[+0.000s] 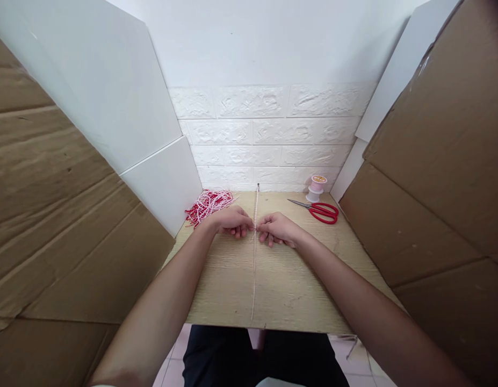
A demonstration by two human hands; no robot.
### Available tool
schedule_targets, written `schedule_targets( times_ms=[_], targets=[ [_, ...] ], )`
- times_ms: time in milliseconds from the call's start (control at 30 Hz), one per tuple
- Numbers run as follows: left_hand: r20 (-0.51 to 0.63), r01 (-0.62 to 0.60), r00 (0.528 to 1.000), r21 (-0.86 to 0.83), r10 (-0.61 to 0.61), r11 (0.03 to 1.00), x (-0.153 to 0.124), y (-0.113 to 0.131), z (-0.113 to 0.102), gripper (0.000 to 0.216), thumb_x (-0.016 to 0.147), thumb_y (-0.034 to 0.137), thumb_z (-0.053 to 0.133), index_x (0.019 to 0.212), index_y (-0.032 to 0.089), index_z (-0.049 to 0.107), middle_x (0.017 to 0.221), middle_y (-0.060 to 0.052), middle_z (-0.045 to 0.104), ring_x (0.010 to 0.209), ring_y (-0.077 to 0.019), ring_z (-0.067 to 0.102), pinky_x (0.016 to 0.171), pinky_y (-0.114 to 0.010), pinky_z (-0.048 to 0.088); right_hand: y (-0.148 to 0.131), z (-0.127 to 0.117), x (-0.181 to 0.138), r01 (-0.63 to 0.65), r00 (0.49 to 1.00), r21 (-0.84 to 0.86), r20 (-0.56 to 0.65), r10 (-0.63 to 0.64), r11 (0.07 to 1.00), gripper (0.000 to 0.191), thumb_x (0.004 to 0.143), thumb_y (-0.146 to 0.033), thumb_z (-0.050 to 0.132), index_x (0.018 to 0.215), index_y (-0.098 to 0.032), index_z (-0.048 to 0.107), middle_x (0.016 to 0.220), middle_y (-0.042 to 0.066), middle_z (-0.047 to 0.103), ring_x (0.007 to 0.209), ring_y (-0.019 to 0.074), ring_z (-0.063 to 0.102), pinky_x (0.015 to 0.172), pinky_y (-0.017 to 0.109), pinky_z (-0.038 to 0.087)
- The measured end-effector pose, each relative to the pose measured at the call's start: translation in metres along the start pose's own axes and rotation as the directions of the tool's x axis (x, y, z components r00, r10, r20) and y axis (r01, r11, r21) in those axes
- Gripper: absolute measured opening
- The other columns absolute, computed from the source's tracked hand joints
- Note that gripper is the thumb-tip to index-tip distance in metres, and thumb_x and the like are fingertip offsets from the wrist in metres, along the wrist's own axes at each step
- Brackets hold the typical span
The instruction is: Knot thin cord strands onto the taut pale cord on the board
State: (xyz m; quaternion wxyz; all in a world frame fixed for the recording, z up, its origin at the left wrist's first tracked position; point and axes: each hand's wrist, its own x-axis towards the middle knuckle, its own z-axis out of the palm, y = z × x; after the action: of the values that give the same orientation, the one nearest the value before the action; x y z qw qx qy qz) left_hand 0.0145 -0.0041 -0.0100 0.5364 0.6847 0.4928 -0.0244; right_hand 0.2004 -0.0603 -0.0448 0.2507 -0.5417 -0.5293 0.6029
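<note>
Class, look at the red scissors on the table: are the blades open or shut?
Shut. The red scissors lie flat on the table, blades together as one thin point, handles side by side.

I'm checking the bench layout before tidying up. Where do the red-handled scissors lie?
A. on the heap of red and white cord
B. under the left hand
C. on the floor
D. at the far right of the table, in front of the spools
D: the scissors lie on the table at its far right, just in front of the spools, apart from both hands.

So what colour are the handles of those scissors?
Red, on the scissors at the table's far right, seen in the head view.
</note>
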Motion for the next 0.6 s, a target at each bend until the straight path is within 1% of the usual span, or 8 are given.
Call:
schedule_targets(
  times_ms=[167, 267, 333, 433, 500, 567, 600],
  targets=[
    [0.008, 0.004, 1.0, 0.017, -0.005, 1.0, 0.0003, 0.0012, 0.0016, 0.026, 0.073, 0.034, 0.063, 0.084, 0.012, 0.07, 0.064, -0.003, 0.065, 0.047, -0.0088, 0.056, 0.039, -0.018, 0.029, -0.0019, 0.0006, 0.0001, 0.056, 0.998, -0.089, -0.02, -0.058, 0.994, 0.013, 0.089, -0.013, 0.054, 0.077, -0.014, 0.059, 0.058, 0.0, 0.064, 0.039, 0.0085, 0.056, 0.029, 0.016, 0.031],
    [0.016, 0.008, 1.0, 0.012, -0.008, 1.0, 0.0015, -0.0003, 0.0017, 0.027, 0.073, 0.035, 0.064, 0.085, 0.012, 0.07, 0.065, -0.003, 0.066, 0.047, -0.0088, 0.056, 0.039, -0.018, 0.029, -0.0057, 0.0018, -0.0014, 0.071, 0.995, -0.141, -0.053, -0.079, 0.987, 0.014, 0.088, -0.011, 0.053, 0.076, -0.013, 0.059, 0.058, 0.0, 0.063, 0.04, 0.0089, 0.056, 0.033, 0.017, 0.039],
    [0.012, 0.009, 1.0, 0.001, -0.009, 1.0, 0.0026, -0.0016, 0.0014, 0.028, 0.074, 0.037, 0.064, 0.086, 0.012, 0.069, 0.065, -0.003, 0.065, 0.046, -0.0088, 0.056, 0.038, -0.018, 0.029, -0.0082, 0.0023, -0.0028, 0.085, 0.992, -0.168, -0.075, -0.098, 0.982, 0.013, 0.088, -0.011, 0.053, 0.076, -0.013, 0.059, 0.06, 0.001, 0.063, 0.041, 0.0092, 0.057, 0.035, 0.018, 0.041],
    [0.005, 0.002, 1.0, -0.022, -0.002, 1.0, 0.0045, -0.0034, 0.001, 0.032, 0.074, 0.042, 0.067, 0.087, 0.012, 0.068, 0.064, -0.003, 0.065, 0.046, -0.0091, 0.055, 0.037, -0.019, 0.028, -0.0094, 0.0018, -0.0045, 0.124, 0.985, -0.207, -0.088, -0.145, 0.97, 0.01, 0.088, -0.014, 0.055, 0.079, -0.014, 0.059, 0.06, 0.001, 0.063, 0.042, 0.0093, 0.057, 0.037, 0.018, 0.041],
    [0.003, -0.009, 1.0, -0.048, 0.009, 0.999, 0.0059, -0.0043, 0.0012, 0.034, 0.073, 0.044, 0.069, 0.088, 0.013, 0.067, 0.063, -0.002, 0.064, 0.045, -0.0091, 0.055, 0.037, -0.019, 0.028, -0.0083, 0.0005, -0.0054, 0.156, 0.978, -0.266, -0.09, -0.186, 0.951, 0.01, 0.089, -0.016, 0.056, 0.081, -0.014, 0.061, 0.06, 0.0, 0.062, 0.043, 0.0095, 0.056, 0.038, 0.018, 0.04],
    [-0.003, -0.018, 1.0, -0.071, 0.018, 0.997, 0.0068, -0.0046, 0.0018, 0.034, 0.073, 0.044, 0.07, 0.089, 0.015, 0.066, 0.062, -0.001, 0.063, 0.044, -0.0086, 0.054, 0.037, -0.018, 0.028, -0.0069, -0.0014, -0.0064, 0.202, 0.964, -0.373, -0.088, -0.251, 0.906, 0.012, 0.09, -0.019, 0.055, 0.081, -0.015, 0.062, 0.058, 0.0, 0.062, 0.043, 0.0095, 0.055, 0.041, 0.018, 0.038],
    [-0.008, -0.019, 1.0, -0.075, 0.018, 0.997, 0.007, -0.0046, 0.0022, 0.032, 0.073, 0.043, 0.07, 0.088, 0.015, 0.066, 0.062, 0.0, 0.063, 0.044, -0.0084, 0.054, 0.037, -0.018, 0.027, -0.0063, -0.0023, -0.007, 0.234, 0.95, -0.44, -0.087, -0.301, 0.867, 0.013, 0.09, -0.02, 0.056, 0.081, -0.015, 0.063, 0.056, 0.0, 0.062, 0.043, 0.0094, 0.055, 0.043, 0.019, 0.037]
  ],
)
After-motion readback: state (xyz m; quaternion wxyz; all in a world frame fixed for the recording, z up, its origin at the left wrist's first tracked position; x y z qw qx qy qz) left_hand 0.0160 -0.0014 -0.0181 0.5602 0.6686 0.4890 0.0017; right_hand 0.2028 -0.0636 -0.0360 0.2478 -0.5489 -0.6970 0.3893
